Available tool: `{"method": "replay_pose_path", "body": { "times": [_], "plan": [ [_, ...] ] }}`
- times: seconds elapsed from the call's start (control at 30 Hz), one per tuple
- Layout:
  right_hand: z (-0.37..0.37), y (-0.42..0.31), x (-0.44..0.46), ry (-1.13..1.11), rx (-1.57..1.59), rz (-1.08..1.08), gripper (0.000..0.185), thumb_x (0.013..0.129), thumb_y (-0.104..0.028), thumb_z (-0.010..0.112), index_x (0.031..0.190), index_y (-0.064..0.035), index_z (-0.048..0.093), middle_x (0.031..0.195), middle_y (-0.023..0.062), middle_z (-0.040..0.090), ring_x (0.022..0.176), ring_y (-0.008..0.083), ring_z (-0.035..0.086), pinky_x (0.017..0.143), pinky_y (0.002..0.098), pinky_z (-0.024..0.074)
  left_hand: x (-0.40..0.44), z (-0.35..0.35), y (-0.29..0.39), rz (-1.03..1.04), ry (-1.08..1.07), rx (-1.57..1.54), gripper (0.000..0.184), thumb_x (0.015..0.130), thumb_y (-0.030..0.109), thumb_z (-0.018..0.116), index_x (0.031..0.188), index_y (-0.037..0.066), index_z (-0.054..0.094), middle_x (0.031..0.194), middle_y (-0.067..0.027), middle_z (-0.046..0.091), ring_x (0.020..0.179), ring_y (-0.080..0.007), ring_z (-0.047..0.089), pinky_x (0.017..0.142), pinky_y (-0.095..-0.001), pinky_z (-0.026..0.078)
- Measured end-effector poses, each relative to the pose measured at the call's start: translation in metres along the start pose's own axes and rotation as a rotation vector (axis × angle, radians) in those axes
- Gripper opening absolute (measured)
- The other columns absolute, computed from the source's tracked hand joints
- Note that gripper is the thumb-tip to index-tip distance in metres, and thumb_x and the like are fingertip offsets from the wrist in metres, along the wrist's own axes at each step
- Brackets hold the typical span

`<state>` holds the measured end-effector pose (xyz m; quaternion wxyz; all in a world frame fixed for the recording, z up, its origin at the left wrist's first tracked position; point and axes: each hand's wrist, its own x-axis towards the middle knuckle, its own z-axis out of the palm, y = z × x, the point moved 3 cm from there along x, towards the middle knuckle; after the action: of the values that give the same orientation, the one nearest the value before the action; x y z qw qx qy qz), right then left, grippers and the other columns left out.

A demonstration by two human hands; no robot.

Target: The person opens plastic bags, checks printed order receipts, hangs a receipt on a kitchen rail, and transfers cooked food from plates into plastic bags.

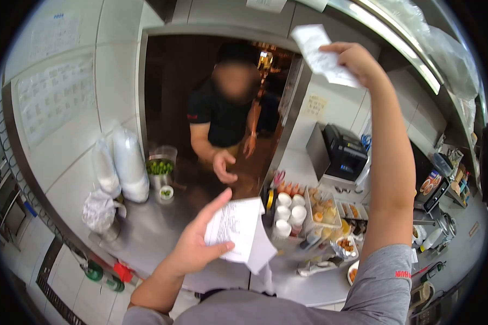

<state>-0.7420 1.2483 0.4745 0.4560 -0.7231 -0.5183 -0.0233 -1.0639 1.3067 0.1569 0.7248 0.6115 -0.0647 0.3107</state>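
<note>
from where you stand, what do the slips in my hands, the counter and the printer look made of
Slips: thin white paper, matte, judging by the dark print and bent edges. Counter: probably stainless steel, grey with a soft, blurry sheen. Printer: likely black plastic, given its moulded casing.

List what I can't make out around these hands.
Head view: front sheet in left hand, print too small.
Head view: rear sheet, partly hidden by front sheet.
Head view: paper in right hand, print too small.
Head view: bowl, partly hidden by grey sleeve.
</note>
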Motion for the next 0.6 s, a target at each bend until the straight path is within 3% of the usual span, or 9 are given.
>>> {"method": "replay_pose_path", "body": {
  "times": [0.07, 0.13, 0.17, 0.2, 0.27, 0.3, 0.33, 0.4, 0.6],
  "plan": [
    [0.041, 0.079, 0.024, 0.068, -0.446, -0.001, 0.04, 0.073, 0.008, 0.043, 0.104, -0.0001, 0.067, 0.092, 0.016, 0.066, 0.073, 0.0261, 0.066, 0.065, 0.0348, 0.0547, -0.004, -0.002, -0.005, 0.037, 0.047, 0.061, 0.089, 0.073, -0.003, 0.069, 0.146, 0.0, 0.018, 0.135, -0.0082, 0.042, 0.121, -0.0136, 0.043, 0.102, -0.0281, 0.032],
    [0.091, 0.173, 0.049, -0.098, -0.702, 0.16, 0.031, 0.078, 0.003, 0.047, 0.102, 0.0011, 0.066, 0.096, 0.0167, 0.066, 0.079, 0.0301, 0.065, 0.065, 0.0376, 0.0551, -0.007, -0.006, -0.015, 0.06, 0.077, 0.091, 0.091, 0.073, -0.003, 0.068, 0.147, 0.002, 0.014, 0.133, -0.0076, 0.043, 0.12, -0.0141, 0.043, 0.102, -0.0287, 0.031],
    [0.123, 0.194, 0.031, -0.173, -0.553, 0.297, 0.027, 0.079, 0.0, 0.05, 0.101, 0.0018, 0.065, 0.097, 0.0174, 0.065, 0.08, 0.0307, 0.065, 0.064, 0.04, 0.0552, -0.008, -0.004, -0.015, 0.014, 0.093, 0.043, 0.092, 0.073, -0.004, 0.066, 0.148, 0.004, 0.012, 0.131, -0.0074, 0.044, 0.119, -0.0144, 0.044, 0.103, -0.0283, 0.03],
    [0.155, 0.207, 0.014, -0.24, -0.404, 0.425, 0.023, 0.08, -0.003, 0.054, 0.1, 0.0025, 0.065, 0.099, 0.018, 0.065, 0.082, 0.0313, 0.064, 0.064, 0.0424, 0.0554, -0.011, -0.011, -0.023, 0.054, 0.073, 0.102, 0.091, 0.074, -0.006, 0.063, 0.148, 0.006, 0.011, 0.134, -0.0077, 0.041, 0.118, -0.0154, 0.045, 0.098, -0.0297, 0.038],
    [0.211, 0.21, -0.013, -0.27, -0.329, 0.521, 0.025, 0.076, -0.002, 0.063, 0.101, 0.0021, 0.066, 0.102, 0.016, 0.064, 0.086, 0.0271, 0.062, 0.068, 0.0393, 0.0524, -0.02, -0.01, -0.02, -0.051, 0.069, -0.109, 0.09, 0.076, -0.009, 0.059, 0.148, 0.009, 0.009, 0.139, -0.0078, 0.036, 0.117, -0.0169, 0.047, 0.087, -0.0305, 0.049],
    [0.239, 0.226, -0.009, -0.396, -0.248, 0.55, 0.028, 0.077, -0.005, 0.064, 0.104, 0.0032, 0.064, 0.105, 0.0158, 0.063, 0.086, 0.0267, 0.062, 0.067, 0.0399, 0.0528, -0.023, -0.011, -0.019, -0.014, 0.038, -0.091, 0.087, 0.077, -0.014, 0.049, 0.149, 0.012, 0.008, 0.141, -0.0072, 0.032, 0.118, -0.0165, 0.047, 0.078, -0.0304, 0.053],
    [0.256, 0.219, -0.016, -0.547, -0.321, 0.338, 0.028, 0.08, -0.014, 0.066, 0.102, 0.0018, 0.064, 0.104, 0.0145, 0.064, 0.089, 0.0255, 0.062, 0.07, 0.0393, 0.0509, -0.028, -0.014, -0.021, -0.02, 0.061, -0.082, 0.087, 0.077, -0.014, 0.049, 0.149, 0.012, 0.008, 0.141, -0.0072, 0.032, 0.118, -0.0165, 0.047, 0.078, -0.0304, 0.053],
    [0.29, 0.227, -0.016, -0.442, 0.042, 0.532, 0.028, 0.083, -0.025, 0.066, 0.096, -0.0005, 0.064, 0.095, 0.0133, 0.063, 0.086, 0.0236, 0.06, 0.074, 0.0369, 0.0475, -0.036, -0.019, -0.023, 0.005, 0.105, -0.073, 0.085, 0.077, -0.016, 0.046, 0.149, 0.012, 0.01, 0.142, -0.0076, 0.031, 0.121, -0.0182, 0.045, 0.081, -0.0302, 0.052],
    [0.328, 0.207, -0.03, -0.391, 0.289, 0.563, 0.031, 0.083, -0.033, 0.066, 0.091, -0.0034, 0.06, 0.082, 0.0085, 0.058, 0.076, 0.021, 0.055, 0.076, 0.0357, 0.0448, -0.062, -0.031, -0.03, 0.009, 0.143, 0.0, 0.082, 0.078, -0.014, 0.05, 0.148, 0.009, 0.013, 0.145, -0.0081, 0.028, 0.121, -0.0183, 0.046, 0.09, -0.0315, 0.048]
  ]
}}
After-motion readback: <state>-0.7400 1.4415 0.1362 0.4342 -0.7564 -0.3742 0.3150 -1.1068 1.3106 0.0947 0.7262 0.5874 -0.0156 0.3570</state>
